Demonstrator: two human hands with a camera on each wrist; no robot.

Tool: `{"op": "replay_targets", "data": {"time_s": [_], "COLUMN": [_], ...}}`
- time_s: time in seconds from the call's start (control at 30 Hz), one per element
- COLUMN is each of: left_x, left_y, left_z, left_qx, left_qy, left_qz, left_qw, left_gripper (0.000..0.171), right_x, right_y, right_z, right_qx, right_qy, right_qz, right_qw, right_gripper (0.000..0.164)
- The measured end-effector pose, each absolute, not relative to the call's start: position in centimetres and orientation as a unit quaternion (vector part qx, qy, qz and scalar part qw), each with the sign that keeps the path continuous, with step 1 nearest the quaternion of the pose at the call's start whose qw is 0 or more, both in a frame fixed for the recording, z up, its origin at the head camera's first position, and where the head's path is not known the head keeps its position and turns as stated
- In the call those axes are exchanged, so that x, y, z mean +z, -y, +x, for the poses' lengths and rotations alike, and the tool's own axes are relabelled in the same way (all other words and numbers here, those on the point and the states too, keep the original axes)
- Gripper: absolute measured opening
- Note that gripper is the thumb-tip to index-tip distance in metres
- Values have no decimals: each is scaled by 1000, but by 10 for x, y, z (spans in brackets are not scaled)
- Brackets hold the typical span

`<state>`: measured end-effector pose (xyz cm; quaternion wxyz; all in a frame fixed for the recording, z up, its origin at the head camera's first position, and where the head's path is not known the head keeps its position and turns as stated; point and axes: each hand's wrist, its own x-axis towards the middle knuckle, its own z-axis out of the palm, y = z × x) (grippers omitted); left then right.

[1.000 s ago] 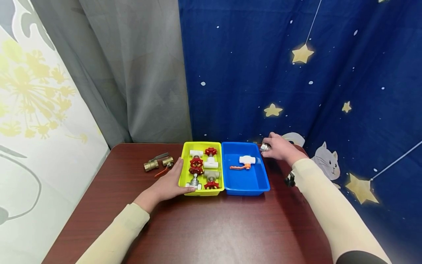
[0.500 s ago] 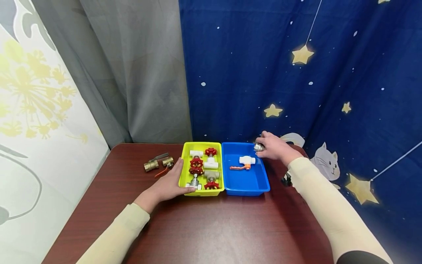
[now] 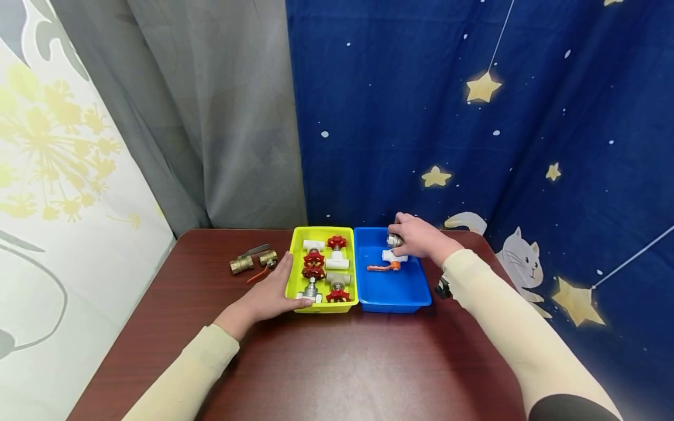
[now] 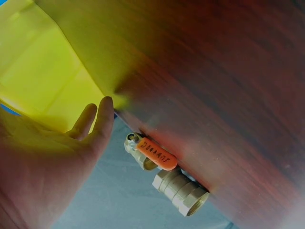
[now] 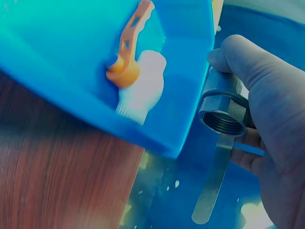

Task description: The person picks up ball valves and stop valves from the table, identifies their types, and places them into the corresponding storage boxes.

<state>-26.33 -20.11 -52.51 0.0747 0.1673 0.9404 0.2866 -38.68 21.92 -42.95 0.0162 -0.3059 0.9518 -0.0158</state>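
My right hand (image 3: 418,235) grips a silver metal ball valve (image 5: 223,112) with a flat lever, over the back of the blue tray (image 3: 389,295). The lever (image 5: 212,186) sticks out past the fingers in the right wrist view. Inside that tray lies a white plastic ball valve (image 5: 150,81) with an orange handle, partly covered by the hand in the head view. My left hand (image 3: 265,292) rests along the left side of the yellow tray (image 3: 323,228), fingers straight and thumb over its front corner. The yellow tray holds several valves with red handwheels (image 3: 313,271).
Left of the yellow tray, a brass ball valve (image 3: 241,264) with a grey lever and another brass valve (image 3: 268,257) with an orange-red lever lie on the brown table (image 3: 337,362). The trays stand side by side. Grey and blue curtains (image 3: 389,117) hang behind the table.
My right hand has carried the silver ball valve leftward, from beside the blue tray's right edge to over its back part. My left hand has stayed at the yellow tray.
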Motion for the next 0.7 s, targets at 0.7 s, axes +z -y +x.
{"op": "replay_targets", "data": {"time_s": [0.7], "left_x": [-525], "left_y": [201], "left_z": [-263], "left_qx": [291], "left_qy": [-940], "left_qz": [165], "left_qw": [73], "left_gripper": [143], "right_x": [-434], "right_y": [-171], "right_z": [-393], "right_qx": [0], "right_qy": [-946], "right_qz": [-320], "right_qw": [48], "right_gripper": [60]}}
